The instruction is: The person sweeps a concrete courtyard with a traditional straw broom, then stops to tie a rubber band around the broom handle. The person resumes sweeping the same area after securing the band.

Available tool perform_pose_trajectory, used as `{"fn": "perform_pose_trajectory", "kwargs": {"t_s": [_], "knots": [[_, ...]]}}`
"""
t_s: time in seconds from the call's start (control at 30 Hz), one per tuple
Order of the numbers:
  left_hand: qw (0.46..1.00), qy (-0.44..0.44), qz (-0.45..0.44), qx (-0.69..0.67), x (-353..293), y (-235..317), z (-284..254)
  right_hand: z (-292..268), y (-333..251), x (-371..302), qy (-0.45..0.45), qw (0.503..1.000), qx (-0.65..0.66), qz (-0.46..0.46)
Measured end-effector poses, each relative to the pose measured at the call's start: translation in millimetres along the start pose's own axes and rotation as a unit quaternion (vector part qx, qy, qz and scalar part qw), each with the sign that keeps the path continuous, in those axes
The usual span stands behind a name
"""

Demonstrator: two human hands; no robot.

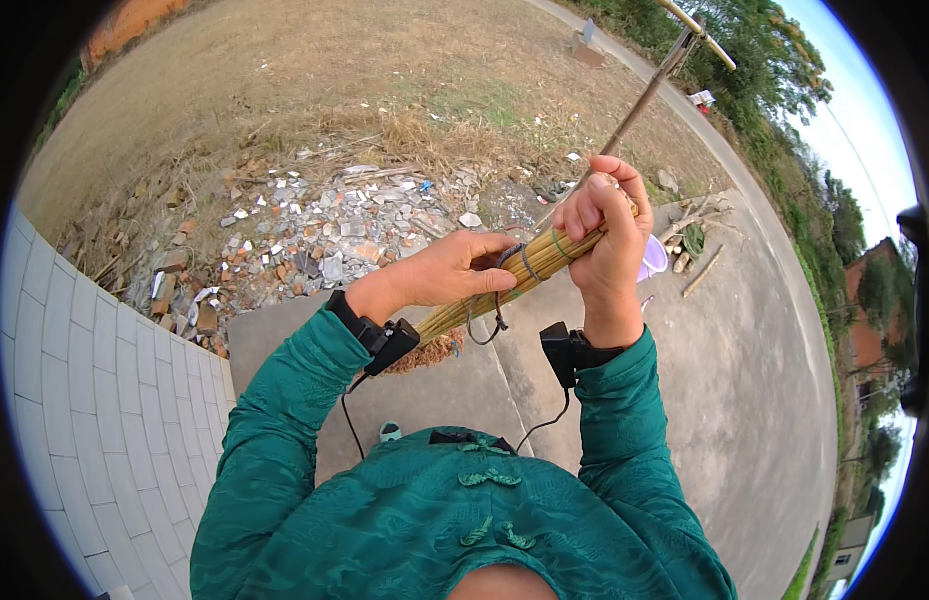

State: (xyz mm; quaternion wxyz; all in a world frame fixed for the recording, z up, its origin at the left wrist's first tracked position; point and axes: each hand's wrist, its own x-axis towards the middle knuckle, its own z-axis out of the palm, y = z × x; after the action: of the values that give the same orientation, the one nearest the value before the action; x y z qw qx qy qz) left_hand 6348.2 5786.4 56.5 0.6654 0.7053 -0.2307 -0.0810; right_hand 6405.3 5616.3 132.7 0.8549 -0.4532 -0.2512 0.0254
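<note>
Nearest is the person's green jacket [404, 520], closed with knotted cloth buttons [489, 479]. Its sleeves end at dark wrist straps, each carrying a small black box, left [392, 346] and right [558, 354], with a thin cable running back from each toward the body. A wall of pale blocks [94, 420] curves along the near left.

Beyond the jacket, both hands are on a bundle of yellowish stalks [549, 253], held over the concrete ground [744, 400] and slanting from near left to far right. The left hand [439, 268] is loosely curled about its middle, the thumb across the near side and the fingers partly hidden behind, beside a grey tie [525, 262]. The right hand [609, 225] is closed firmly around the far-right end. A dark wire [500, 322] hangs in a loop below the bundle, between the hands. A reddish-brown brushy mass [429, 356] shows under the bundle's near-left end.

Past the right hand stand a purple bucket [653, 258], partly hidden by that hand, and a heap of cut branches [689, 235]. Broken bricks and stones [354, 225] spread on the far left, with dry grass [314, 80] behind them. Farther right are a wooden pole [644, 98] with a crosspiece, a road, and trees [764, 65] beyond.
</note>
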Motion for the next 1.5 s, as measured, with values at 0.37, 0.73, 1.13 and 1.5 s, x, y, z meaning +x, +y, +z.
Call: {"fn": "perform_pose_trajectory", "kwargs": {"t_s": [0.37,0.73,1.13,1.5], "knots": [[0.925,0.146,0.189,0.296,-12,14,14,-10,-16,-21,-0.181,0.982,0.020,-0.054],[0.841,0.159,0.184,0.483,-29,10,19,-10,-31,-33,-0.250,0.964,-0.056,-0.067],[0.782,0.091,0.167,0.593,-29,7,12,-28,-25,-36,-0.285,0.952,-0.110,-0.014],[0.889,0.155,0.097,0.419,-3,-28,35,-60,9,-34,-0.193,0.969,-0.141,0.068]]}}
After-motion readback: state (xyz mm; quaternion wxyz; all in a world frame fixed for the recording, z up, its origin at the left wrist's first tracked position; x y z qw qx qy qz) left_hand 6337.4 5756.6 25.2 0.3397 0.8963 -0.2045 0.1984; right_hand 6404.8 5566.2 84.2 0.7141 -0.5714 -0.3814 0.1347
